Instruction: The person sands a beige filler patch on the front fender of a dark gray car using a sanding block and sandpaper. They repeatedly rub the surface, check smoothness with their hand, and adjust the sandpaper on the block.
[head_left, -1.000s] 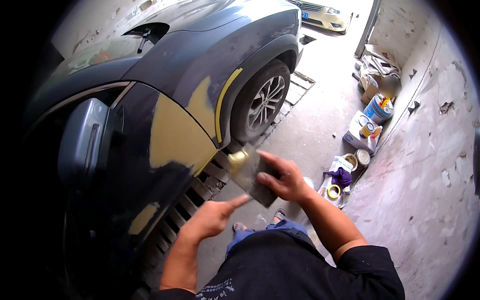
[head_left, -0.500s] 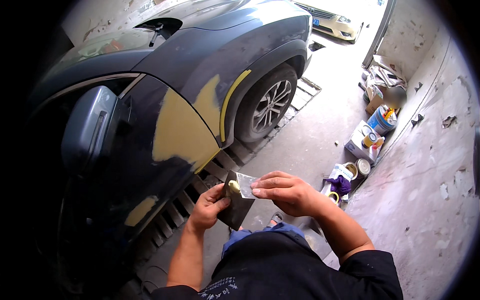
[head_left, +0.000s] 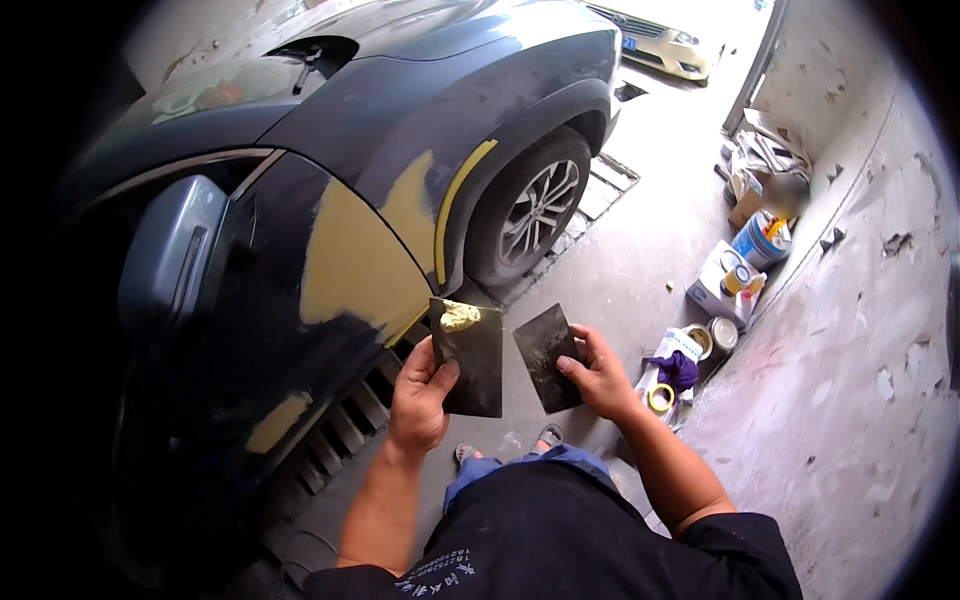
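Observation:
I hold a dark flat metal plate [head_left: 472, 370] upright in my left hand [head_left: 420, 395], thumb on its face and fingers at its left edge; a lump of pale yellow paste [head_left: 459, 316] sits near its top. In my right hand [head_left: 595, 375] is a smaller dark spreader [head_left: 540, 355], smudged on its face and held a little apart from the plate. Just beyond both hands is a dark car [head_left: 280, 130] with tan filler patches [head_left: 360, 260] on door and fender and a yellow strip [head_left: 455, 200] along the wheel arch.
The wheel [head_left: 525, 200] stands beside floor grating [head_left: 350, 425]. Along the peeling right wall [head_left: 850, 350] lie cans [head_left: 720, 335], a white box [head_left: 720, 285], a blue bucket [head_left: 755, 240], a purple cloth [head_left: 675, 370] and a yellow tape roll [head_left: 660, 398]. A cream car [head_left: 655, 45] stands beyond the doorway.
The two flat tools, overlapping before, are now apart: my left hand holds the plate higher, and my right hand has drawn the smaller spreader to the right, showing its dark face.

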